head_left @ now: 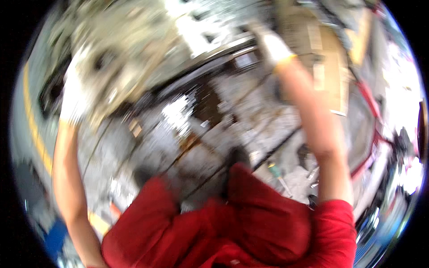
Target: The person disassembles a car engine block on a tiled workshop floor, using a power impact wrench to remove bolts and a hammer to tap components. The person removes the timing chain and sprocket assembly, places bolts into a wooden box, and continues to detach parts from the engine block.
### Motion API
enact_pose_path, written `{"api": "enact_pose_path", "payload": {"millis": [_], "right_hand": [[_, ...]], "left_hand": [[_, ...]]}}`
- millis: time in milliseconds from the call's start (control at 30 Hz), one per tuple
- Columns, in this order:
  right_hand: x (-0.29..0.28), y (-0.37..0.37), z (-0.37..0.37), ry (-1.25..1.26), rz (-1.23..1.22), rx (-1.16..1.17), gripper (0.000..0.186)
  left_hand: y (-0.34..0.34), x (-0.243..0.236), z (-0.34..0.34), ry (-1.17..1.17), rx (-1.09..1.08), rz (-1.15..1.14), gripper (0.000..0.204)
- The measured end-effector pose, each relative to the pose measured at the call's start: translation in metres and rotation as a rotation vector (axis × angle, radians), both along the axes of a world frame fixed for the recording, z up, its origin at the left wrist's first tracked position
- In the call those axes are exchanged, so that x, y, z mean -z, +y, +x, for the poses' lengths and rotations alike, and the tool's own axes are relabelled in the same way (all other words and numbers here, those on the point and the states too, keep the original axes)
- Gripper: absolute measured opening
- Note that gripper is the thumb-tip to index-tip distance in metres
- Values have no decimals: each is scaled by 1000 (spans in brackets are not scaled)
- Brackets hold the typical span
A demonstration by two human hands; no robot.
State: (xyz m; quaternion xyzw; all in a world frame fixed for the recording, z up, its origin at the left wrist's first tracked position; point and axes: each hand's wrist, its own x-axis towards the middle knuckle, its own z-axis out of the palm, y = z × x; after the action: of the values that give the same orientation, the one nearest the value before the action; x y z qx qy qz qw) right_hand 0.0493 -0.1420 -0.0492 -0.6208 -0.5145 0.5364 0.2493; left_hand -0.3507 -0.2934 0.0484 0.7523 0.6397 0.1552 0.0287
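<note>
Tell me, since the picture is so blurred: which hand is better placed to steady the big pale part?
Probably the left hand: its white glove lies against the big pale part, while the right hand reaches further away, towards the cardboard.

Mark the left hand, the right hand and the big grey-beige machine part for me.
left hand (73,100), head view, on the back of its white glove.
right hand (272,44), head view, on the white glove near the wrist.
grey-beige machine part (129,58), head view, on its blurred upper face.
</note>
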Motion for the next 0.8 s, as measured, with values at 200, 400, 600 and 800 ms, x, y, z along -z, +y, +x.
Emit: {"api": "enact_pose_path", "payload": {"millis": [200, 400, 600, 800], "right_hand": [[-37, -8, 2, -97, 218, -85, 79], [-77, -52, 14, -160, 313, 33, 70], [-56, -70, 13, -71, 560, 158, 45], [-53, -57, -1, 33, 525, 221, 53]], "left_hand": [[-2, 2, -6, -28, -52, 51, 35], [-4, 10, -20, 44, -35, 71, 33], [0, 6, -4, 3, -56, 15, 27], [2, 0, -9, 68, -32, -53, 22]]}}
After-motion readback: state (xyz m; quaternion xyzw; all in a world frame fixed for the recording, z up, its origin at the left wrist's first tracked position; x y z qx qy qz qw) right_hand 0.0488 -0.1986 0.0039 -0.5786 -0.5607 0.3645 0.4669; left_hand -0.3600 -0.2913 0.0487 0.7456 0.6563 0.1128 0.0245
